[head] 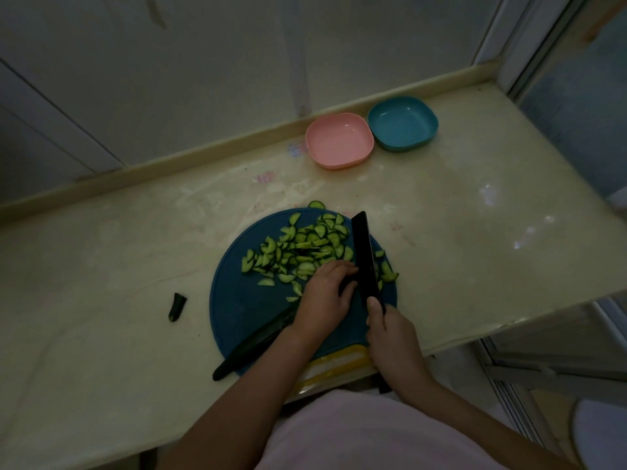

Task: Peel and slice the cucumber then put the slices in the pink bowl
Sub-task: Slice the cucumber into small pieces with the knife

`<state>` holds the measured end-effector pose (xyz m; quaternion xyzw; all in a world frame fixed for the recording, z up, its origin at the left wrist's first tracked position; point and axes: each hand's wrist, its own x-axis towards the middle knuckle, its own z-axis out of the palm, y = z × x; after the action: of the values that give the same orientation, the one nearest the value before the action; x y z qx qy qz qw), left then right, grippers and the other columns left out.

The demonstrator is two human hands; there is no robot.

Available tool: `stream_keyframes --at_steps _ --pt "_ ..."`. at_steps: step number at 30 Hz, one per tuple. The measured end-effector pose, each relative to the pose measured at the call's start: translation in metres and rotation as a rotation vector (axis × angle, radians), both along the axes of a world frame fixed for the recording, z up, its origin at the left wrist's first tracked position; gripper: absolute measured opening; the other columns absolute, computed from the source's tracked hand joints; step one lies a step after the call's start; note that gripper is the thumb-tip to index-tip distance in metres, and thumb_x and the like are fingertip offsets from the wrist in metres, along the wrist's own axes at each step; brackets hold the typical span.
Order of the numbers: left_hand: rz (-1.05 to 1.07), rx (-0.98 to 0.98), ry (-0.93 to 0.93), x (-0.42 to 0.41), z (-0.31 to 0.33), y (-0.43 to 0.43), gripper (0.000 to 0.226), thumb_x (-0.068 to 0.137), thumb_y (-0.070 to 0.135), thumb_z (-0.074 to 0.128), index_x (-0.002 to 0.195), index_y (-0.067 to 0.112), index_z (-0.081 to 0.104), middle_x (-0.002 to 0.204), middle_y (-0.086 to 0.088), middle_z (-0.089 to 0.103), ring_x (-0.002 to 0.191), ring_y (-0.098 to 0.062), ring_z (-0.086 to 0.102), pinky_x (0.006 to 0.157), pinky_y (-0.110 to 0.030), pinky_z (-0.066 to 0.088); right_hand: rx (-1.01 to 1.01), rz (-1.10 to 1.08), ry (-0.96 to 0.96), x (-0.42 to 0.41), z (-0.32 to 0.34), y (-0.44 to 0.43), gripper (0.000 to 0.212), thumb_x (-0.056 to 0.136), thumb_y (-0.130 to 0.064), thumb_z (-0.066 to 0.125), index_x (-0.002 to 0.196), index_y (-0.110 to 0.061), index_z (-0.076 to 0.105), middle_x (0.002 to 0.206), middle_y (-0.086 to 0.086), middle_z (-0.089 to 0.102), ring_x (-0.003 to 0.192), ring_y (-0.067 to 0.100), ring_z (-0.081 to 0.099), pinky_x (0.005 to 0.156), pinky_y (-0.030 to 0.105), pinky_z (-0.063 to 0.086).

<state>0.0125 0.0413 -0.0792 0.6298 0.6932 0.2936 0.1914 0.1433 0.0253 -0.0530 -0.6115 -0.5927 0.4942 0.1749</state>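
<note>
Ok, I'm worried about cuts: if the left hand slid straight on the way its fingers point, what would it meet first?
The flat of the black knife blade, held by the right hand; the left hand's fingertips look almost against it, though depth is unclear.

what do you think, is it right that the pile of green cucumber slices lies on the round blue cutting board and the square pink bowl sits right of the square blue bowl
Not quite: the head view shows the square pink bowl left of the square blue bowl, not right. The pile of green cucumber slices does lie on the round blue cutting board.
</note>
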Motion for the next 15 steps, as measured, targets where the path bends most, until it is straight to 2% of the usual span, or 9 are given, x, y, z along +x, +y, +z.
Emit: stream_keyframes --at_steps 5,12,15 --pt "-0.012 -0.009 -0.010 -0.0002 0.0003 0.0003 0.022 0.081 0.004 0.067 0.103 0.002 0.068 0.104 -0.010 0.067 0.101 -0.023 0.060 0.090 -0.012 0.032 -0.003 -0.035 -0.026 -0.0063 -0.0057 0.0017 0.050 0.098 -0.041 0.025 0.086 -0.002 0.055 0.078 0.016 0.060 0.070 0.025 0.055 0.063 0.035 0.042" --pt "0.013 -0.030 0.005 0.0000 0.0030 0.0007 0.019 0.083 0.008 0.066 0.102 0.002 0.066 0.105 -0.011 0.066 0.102 -0.024 0.059 0.089 -0.011 0.030 -0.039 -0.060 0.022 -0.0019 -0.0096 -0.0002 0.053 0.097 -0.045 0.027 0.080 -0.003 0.053 0.070 0.014 0.055 0.063 0.022 0.050 0.059 0.031 0.038" --pt "-0.025 -0.055 0.039 -0.0002 0.0073 0.0012 0.022 0.086 0.009 0.063 0.107 0.005 0.063 0.108 -0.009 0.063 0.103 -0.022 0.056 0.087 -0.018 0.037 -0.039 -0.044 0.048 -0.0001 -0.0083 -0.0008 0.052 0.096 -0.046 0.028 0.076 -0.005 0.052 0.066 0.010 0.052 0.061 0.020 0.048 0.058 0.031 0.038"
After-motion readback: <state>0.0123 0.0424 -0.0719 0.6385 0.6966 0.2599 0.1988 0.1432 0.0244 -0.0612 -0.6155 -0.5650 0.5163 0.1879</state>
